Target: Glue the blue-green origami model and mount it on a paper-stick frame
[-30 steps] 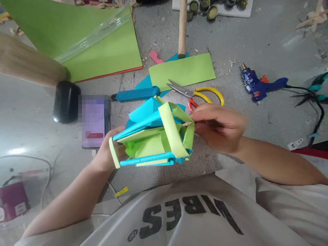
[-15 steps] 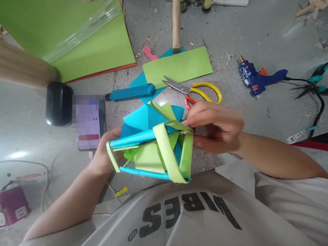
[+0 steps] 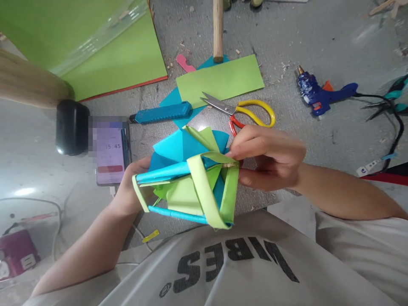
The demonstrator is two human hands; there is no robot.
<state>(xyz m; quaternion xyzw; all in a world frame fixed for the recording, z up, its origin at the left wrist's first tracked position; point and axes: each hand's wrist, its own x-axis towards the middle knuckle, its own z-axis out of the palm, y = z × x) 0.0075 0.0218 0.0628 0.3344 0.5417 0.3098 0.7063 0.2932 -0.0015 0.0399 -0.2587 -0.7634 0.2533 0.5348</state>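
A paper craft frame [image 3: 208, 191] of rolled blue paper tubes and light green strips is held up in front of my chest. Blue and green paper vanes [image 3: 172, 146] fan out behind and inside it. My left hand [image 3: 135, 182] grips its left end, with the fingers mostly hidden behind the paper. At the upper right corner, my right hand [image 3: 269, 157] pinches the green strip between thumb and fingers. Just beyond that hand lie scissors [image 3: 223, 106] with one yellow and one red handle, blades a little apart.
A blue utility knife [image 3: 162, 112] and a green paper strip [image 3: 223, 78] lie ahead. To the right is a blue glue gun [image 3: 325, 93] with a black cord, near pliers [image 3: 397, 97]. A phone [image 3: 110, 153], black case [image 3: 72, 127] and green sheets [image 3: 121, 59] are at left.
The near right corner of the paper frame has shifted slightly left. Both hands keep their hold. The view has moved a little.
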